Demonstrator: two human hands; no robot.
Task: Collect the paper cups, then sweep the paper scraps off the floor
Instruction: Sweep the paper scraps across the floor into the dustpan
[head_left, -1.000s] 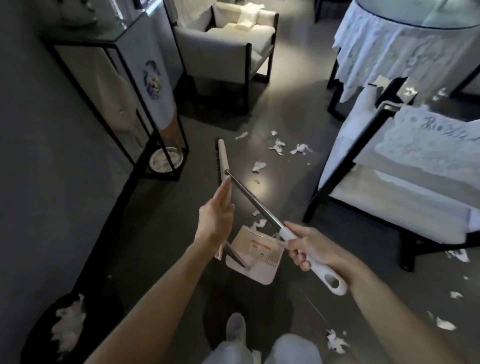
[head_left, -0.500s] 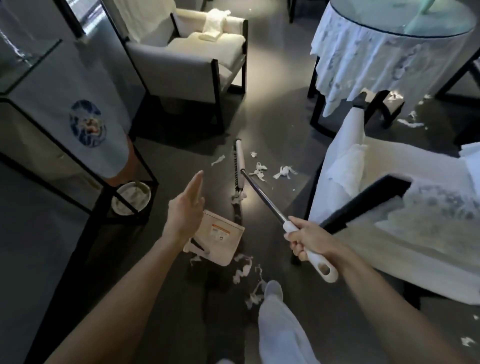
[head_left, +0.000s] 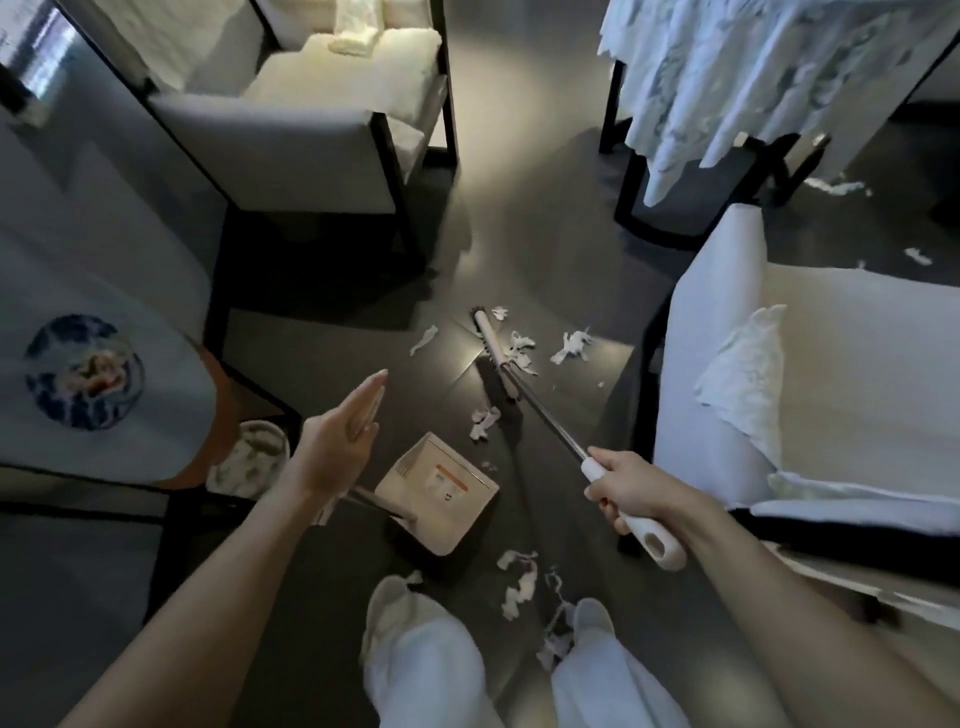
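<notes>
- R hand (head_left: 631, 488) is wrapped round the white grip of the broom (head_left: 545, 421). L hand (head_left: 337, 452) is flat, fingers straight & pointing far, holding nothing we can see.
- Broom's long axis runs from near-right at the grip to far-left at the head. The head is down on the floor (head_left: 322, 374), far of both hands, approx. mid-scene.
- The head itself lies near–far w/ a slight tilt; its dark bristles seem to face left.
- Scraps (head_left: 571, 345): the main bunch is touching or just right of the head, w/ one piece left of it. One clump lies between head & pan (head_left: 441, 488), and more lie by our feet.
- Pan sits near-left of the head, just right of the L hand. Its handle runs left under that wrist; we can't tell if the palm touches it. Its mouth seems to open far-right, toward the broom.
- We judge the coming stroke as a pull near-left, head → pan. R hand drives it; L hand is nearer the pan to steady it.
- Scraps by our feet lie near of the pan, so we'd expect a separate pass for those.
</notes>
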